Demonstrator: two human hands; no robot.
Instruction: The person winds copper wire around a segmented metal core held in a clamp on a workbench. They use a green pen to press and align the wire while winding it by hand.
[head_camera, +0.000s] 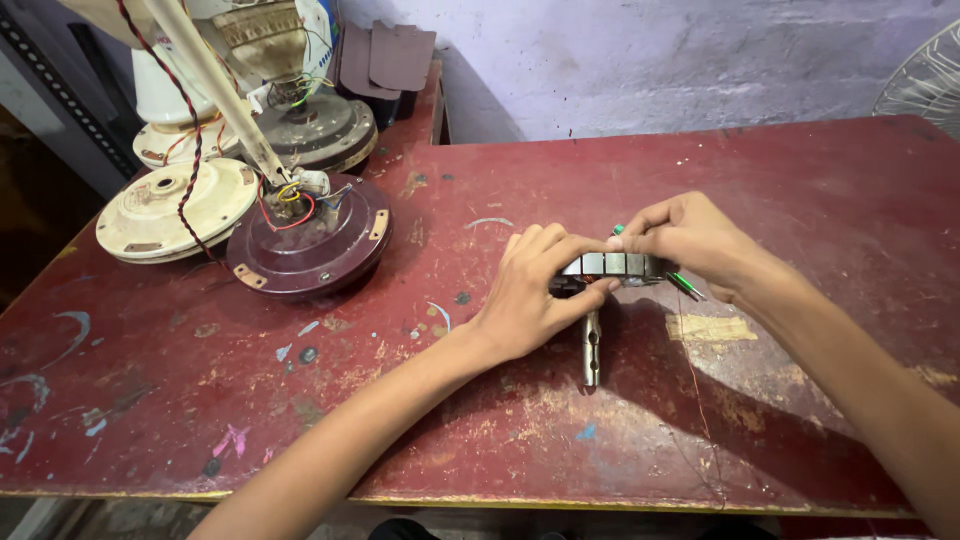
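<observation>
The scene was evenly, softly lit; dark shadows were cast beneath both forearms onto the red table (700, 150), and edges were bent by wide-angle distortion.

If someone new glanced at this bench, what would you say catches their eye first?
Probably the two hands at the centre of the worn red table: the left hand and right hand grip a ring-shaped metal stator from either side, its steel shaft pointing toward the camera. Next, the dark maroon fan motor housing with loose coloured wires at the left, beside a cream housing.
</observation>
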